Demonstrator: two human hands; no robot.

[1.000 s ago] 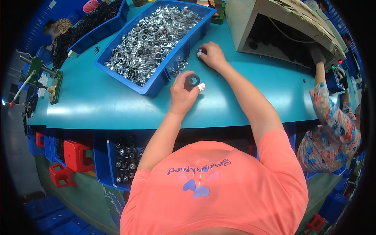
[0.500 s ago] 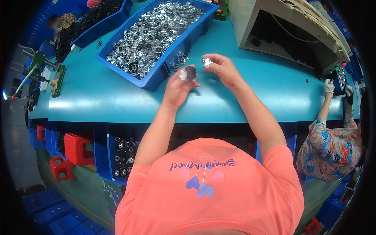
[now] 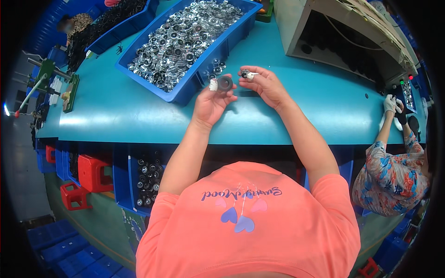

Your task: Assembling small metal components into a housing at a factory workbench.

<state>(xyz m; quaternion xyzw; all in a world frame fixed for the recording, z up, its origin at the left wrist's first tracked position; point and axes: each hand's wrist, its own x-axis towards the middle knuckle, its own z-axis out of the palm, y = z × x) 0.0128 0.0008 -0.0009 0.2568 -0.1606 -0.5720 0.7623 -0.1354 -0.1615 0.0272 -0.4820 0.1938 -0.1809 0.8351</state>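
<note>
Between the thumb and fingers of my left hand [image 3: 211, 104] is a black round wheel-like part [image 3: 225, 83], its centre hole facing up. My right hand [image 3: 268, 87] pinches a small shiny silver-and-black round part [image 3: 244, 73], a short way to the right of the black one. White wrapping covers a fingertip on each hand. Both hands are above the turquoise table [image 3: 296, 116], just right of a big blue bin [image 3: 185, 92] heaped with shiny clear-and-silver round parts [image 3: 185, 41]. Several such parts [image 3: 216, 70] lie loose beside the bin's right wall.
A light-coloured box-like machine [image 3: 296, 32] with a dark opening stands at the back right. A co-worker in a floral top [image 3: 389, 180] works at the right end. A green metal fixture [image 3: 70, 92] sits at left. Below the table are red stools [image 3: 92, 173] and a bin of dark wheels [image 3: 148, 180].
The black part has turned so its centre hole shows. The right hand's shiny part has tilted to show a dark face. The co-worker's hands have come together.
</note>
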